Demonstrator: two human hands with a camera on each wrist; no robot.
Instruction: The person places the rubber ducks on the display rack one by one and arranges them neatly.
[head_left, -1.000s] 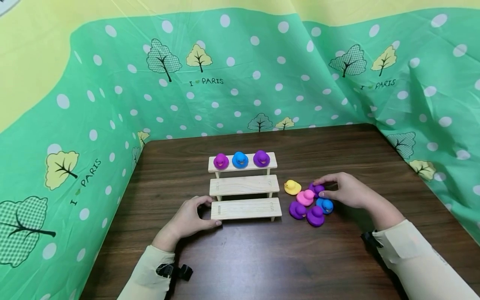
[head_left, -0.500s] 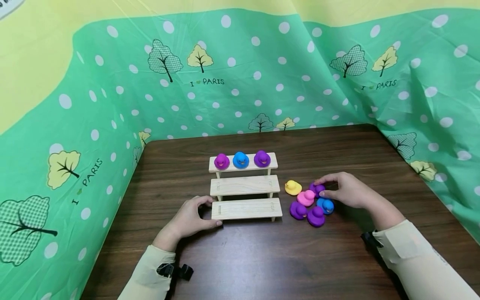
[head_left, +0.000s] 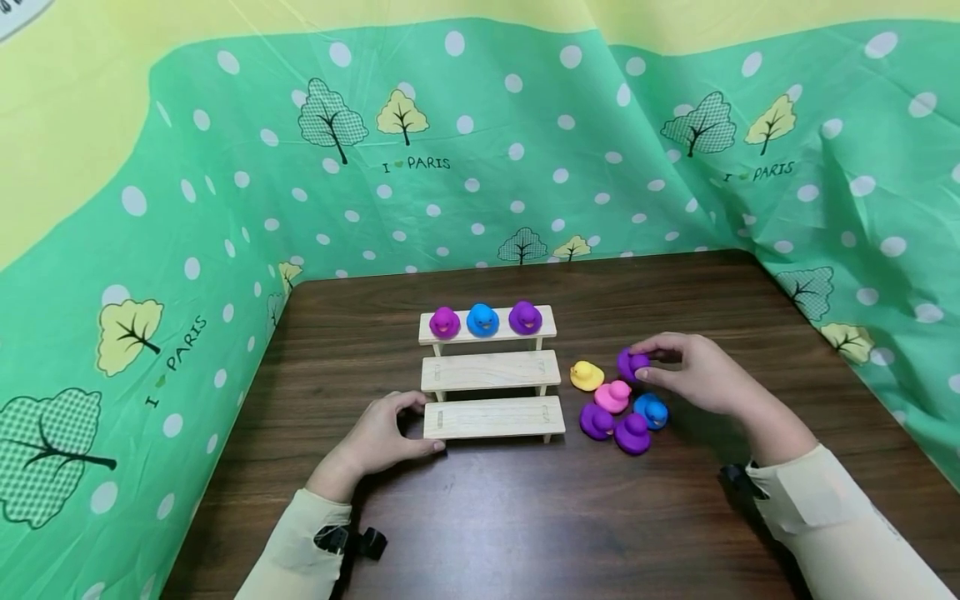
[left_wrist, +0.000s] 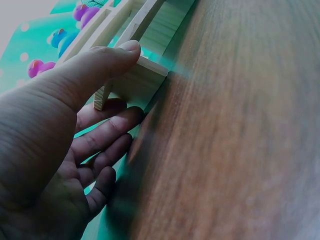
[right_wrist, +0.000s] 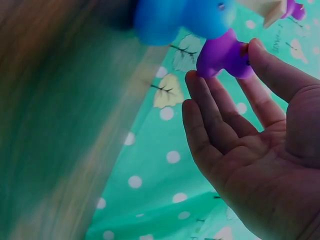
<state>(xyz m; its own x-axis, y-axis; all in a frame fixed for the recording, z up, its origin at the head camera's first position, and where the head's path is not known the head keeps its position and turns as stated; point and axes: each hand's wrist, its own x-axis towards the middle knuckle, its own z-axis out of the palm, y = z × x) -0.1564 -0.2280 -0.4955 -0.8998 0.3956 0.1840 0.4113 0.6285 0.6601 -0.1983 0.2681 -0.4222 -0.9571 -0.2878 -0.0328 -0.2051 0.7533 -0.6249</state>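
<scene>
I've got the right hand (head_left: 703,375) pinching a purple duck (head_left: 631,364)! Left hand (head_left: 378,433), half-curled, grips the wooden stand (head_left: 491,372) at its left end.

Head view: left arm (head_left: 296,542) enters bottom left, left hand (head_left: 378,435) left of centre, thumb and index in a C-shaped grip. Left wrist view: other fingers half bent below thumb. Right arm (head_left: 840,517) enters lower right; right hand (head_left: 705,377) right of centre, thumb and fingertips pinching.
</scene>
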